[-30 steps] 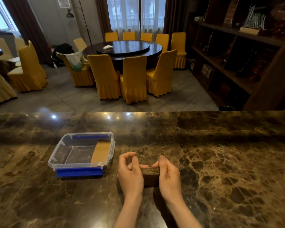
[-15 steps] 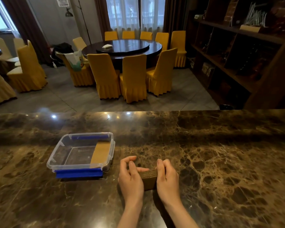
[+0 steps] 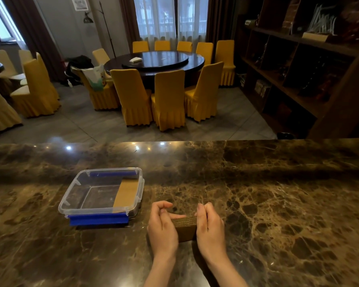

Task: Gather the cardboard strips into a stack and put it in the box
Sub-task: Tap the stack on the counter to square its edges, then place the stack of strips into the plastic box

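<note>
A stack of brown cardboard strips (image 3: 185,227) stands on edge on the marble counter, pressed between my two hands. My left hand (image 3: 163,228) grips its left side with fingers curled over the top. My right hand (image 3: 209,226) presses flat against its right side. To the left sits a clear plastic box (image 3: 77,195) with blue clips, lid off. Against the box's right wall lies another batch of cardboard strips (image 3: 126,191).
The dark marble counter (image 3: 278,204) stretches wide to the right and in front. Its far edge drops off to a tiled floor with a round table and yellow chairs (image 3: 168,96). A dark shelf unit (image 3: 309,69) stands at the right.
Both hands have stayed clamped on the stack; the stack has tilted slightly and the fingers of my left hand have curled higher. The box has not moved.
</note>
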